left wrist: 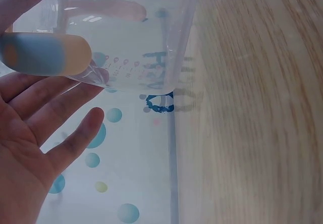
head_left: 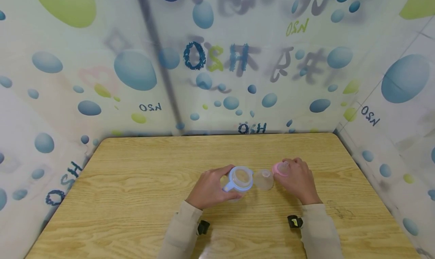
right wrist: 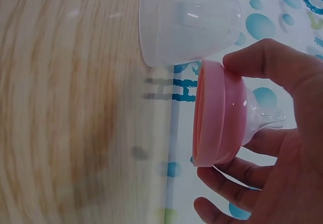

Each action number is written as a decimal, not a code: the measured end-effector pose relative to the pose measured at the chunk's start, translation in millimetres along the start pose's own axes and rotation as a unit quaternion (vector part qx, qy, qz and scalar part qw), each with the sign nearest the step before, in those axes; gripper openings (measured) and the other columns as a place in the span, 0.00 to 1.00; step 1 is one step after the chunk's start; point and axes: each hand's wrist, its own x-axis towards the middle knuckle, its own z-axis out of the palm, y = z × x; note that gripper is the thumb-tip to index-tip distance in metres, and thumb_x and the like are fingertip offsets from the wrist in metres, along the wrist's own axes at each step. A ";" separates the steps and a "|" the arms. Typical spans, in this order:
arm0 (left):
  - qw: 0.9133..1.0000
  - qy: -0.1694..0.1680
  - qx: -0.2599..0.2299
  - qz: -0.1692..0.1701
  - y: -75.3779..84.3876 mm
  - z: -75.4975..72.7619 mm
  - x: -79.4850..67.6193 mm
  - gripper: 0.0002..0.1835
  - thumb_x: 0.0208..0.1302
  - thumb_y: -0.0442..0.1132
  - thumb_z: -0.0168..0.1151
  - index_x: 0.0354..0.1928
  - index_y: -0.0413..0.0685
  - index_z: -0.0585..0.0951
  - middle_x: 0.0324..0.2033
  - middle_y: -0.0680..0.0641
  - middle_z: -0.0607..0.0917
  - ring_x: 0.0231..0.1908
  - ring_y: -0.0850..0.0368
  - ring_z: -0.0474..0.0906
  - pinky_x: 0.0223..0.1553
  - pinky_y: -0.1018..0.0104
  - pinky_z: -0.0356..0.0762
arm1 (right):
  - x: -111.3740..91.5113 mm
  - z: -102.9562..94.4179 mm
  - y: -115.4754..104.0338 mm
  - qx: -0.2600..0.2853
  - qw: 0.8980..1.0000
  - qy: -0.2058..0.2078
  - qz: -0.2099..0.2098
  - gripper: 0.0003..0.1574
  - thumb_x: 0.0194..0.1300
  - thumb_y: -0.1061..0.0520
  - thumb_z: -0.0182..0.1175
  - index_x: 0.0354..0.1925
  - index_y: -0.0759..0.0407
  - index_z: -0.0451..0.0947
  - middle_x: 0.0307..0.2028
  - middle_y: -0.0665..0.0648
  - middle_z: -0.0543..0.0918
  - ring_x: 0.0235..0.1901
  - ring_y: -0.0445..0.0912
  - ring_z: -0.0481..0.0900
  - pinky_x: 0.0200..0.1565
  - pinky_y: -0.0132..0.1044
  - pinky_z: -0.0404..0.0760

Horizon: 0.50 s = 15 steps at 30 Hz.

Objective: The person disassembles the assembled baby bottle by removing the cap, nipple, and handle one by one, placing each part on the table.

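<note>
My left hand (head_left: 208,187) grips a clear baby bottle (left wrist: 136,37) from its left side, thumb and fingers spread around it. A light-blue collar with a handle (head_left: 229,186) sits at the bottle's top. Faint red scale marks show on the bottle's wall in the left wrist view. On the other side, my right hand (head_left: 300,181) pinches a pink screw ring (right wrist: 222,115) with a clear teat (right wrist: 256,119) in it. In the right wrist view the ring is tipped sideways, its open underside toward the table. Between both hands stands a translucent dome cap (right wrist: 189,24), close to the ring.
The wood-grain table (head_left: 142,191) carries these things near its middle. Behind it rises a white wall covering (head_left: 210,96) with blue and green dots and letters. A dark wrist strap piece (head_left: 295,221) sits by the right sleeve, another (head_left: 203,227) by the left.
</note>
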 end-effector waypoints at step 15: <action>1.000 0.001 0.006 0.000 0.1 0.5 0.2 0.37 0.48 0.53 0.80 0.61 0.49 0.79 0.45 0.53 0.87 0.43 0.62 0.82 0.43 0.52 0.82 | 1.8 5.1 5.0 -0.021 0.999 -0.046 0.016 0.34 0.60 0.45 0.66 0.56 0.67 0.78 0.52 0.72 0.77 0.52 0.67 0.72 0.52 0.68 0.70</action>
